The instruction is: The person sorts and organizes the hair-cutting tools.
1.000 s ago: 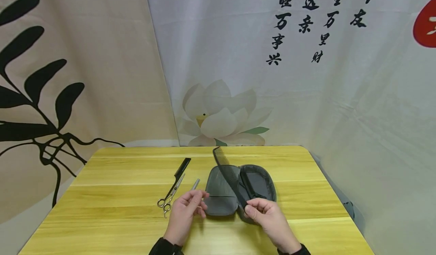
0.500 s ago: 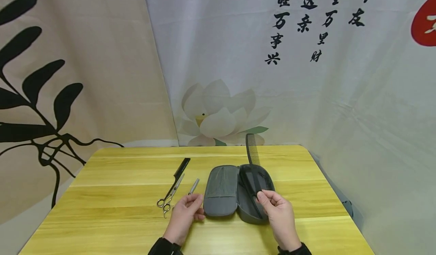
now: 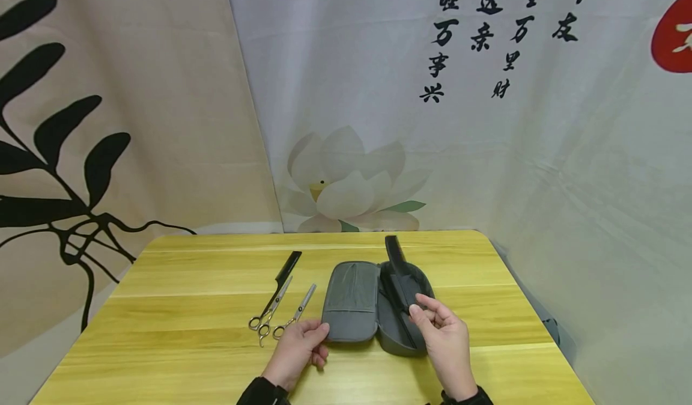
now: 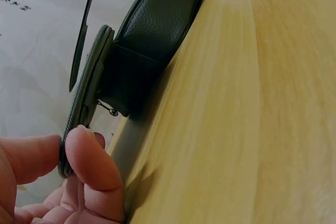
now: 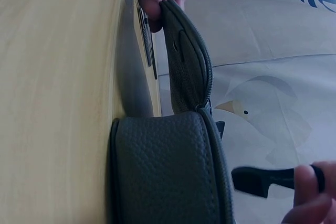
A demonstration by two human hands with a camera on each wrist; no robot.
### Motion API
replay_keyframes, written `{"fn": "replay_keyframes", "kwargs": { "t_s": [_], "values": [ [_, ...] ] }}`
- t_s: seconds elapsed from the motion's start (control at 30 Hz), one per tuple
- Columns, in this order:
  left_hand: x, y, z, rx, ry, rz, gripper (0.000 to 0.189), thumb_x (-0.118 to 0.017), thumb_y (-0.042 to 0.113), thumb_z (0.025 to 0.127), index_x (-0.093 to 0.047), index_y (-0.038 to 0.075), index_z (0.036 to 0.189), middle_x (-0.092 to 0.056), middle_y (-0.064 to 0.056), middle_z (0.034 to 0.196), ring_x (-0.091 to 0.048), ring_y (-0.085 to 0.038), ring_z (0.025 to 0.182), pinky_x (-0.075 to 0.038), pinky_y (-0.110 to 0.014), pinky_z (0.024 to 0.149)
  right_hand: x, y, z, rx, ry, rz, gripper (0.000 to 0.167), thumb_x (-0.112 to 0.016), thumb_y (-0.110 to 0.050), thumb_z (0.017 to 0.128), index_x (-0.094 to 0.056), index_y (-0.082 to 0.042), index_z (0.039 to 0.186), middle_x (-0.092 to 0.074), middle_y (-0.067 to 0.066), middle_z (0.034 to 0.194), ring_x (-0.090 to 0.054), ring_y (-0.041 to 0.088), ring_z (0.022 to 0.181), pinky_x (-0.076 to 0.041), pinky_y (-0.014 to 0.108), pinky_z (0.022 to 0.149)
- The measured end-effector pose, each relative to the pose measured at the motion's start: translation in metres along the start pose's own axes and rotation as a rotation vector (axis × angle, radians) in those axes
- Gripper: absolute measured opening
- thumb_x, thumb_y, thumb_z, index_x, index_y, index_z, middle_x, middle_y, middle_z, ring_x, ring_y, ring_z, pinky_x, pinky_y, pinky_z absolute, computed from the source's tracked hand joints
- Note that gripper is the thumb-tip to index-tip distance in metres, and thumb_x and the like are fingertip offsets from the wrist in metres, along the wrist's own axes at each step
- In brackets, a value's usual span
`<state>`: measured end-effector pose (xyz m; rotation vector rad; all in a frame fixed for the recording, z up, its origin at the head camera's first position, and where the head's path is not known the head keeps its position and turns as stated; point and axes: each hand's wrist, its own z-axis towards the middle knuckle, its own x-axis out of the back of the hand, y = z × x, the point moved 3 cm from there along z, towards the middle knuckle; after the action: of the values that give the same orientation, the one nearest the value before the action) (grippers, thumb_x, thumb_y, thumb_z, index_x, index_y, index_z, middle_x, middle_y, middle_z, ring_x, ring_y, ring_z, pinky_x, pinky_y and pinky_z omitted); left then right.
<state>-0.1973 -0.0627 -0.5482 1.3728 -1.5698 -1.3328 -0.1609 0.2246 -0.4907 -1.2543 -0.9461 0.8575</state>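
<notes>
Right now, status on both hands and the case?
Left hand pinches lid. Right hand holds comb over open case. Black object inside, possibly in the way.

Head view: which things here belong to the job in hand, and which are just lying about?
Job in hand:
grey zip case, lid edge pinched by the left hand
black comb, held above the case by the right hand

Probably just lying by:
second comb, on the table
two scissors beside it
</notes>
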Motion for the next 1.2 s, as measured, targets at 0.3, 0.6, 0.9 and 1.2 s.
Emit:
{"fn": "replay_keyframes", "kwargs": {
  "t_s": [0.3,0.6,0.9,1.2],
  "values": [
    [0.000,0.000,0.000,0.008,-0.019,0.002,0.047,-0.067,0.023,0.107,-0.055,-0.014,0.134,-0.067,-0.003,0.081,-0.060,-0.009,0.060,-0.056,-0.024,0.052,0.001,0.001,-0.001,0.018,0.042,-0.026,0.028,-0.081,-0.027,0.098,-0.082,-0.007,0.117,-0.082,0.012,0.091,-0.078,0.017,0.083,-0.059,0.019,0.077],
    [0.001,-0.001,0.001,0.007,-0.024,0.020,0.050,-0.067,0.023,0.108,-0.053,-0.015,0.138,-0.069,-0.005,0.084,-0.061,-0.010,0.061,-0.057,-0.024,0.052,0.006,0.012,0.007,-0.350,-0.268,0.361,0.047,-0.067,-0.021,0.107,-0.059,-0.004,0.150,-0.077,-0.007,0.092,-0.059,0.002,0.075,-0.052,0.015,0.066],
    [0.001,0.000,0.002,0.010,-0.018,0.013,0.045,-0.067,0.022,0.107,-0.055,-0.012,0.133,-0.070,-0.005,0.086,-0.062,-0.010,0.062,-0.057,-0.024,0.051,0.008,0.006,0.007,-0.383,-0.403,0.424,0.017,-0.070,-0.018,0.105,-0.074,-0.021,0.121,-0.076,-0.006,0.093,-0.063,0.001,0.075,-0.054,0.015,0.066],
    [0.002,-0.003,0.004,0.013,-0.022,0.019,0.047,-0.068,0.023,0.107,-0.054,-0.012,0.135,-0.071,-0.006,0.087,-0.061,-0.010,0.061,-0.057,-0.025,0.051,0.004,0.001,0.004,-0.310,-0.249,0.370,0.008,-0.075,-0.013,0.099,-0.076,-0.013,0.107,-0.076,-0.003,0.084,-0.061,0.005,0.066,-0.054,0.019,0.062]
  ]
}}
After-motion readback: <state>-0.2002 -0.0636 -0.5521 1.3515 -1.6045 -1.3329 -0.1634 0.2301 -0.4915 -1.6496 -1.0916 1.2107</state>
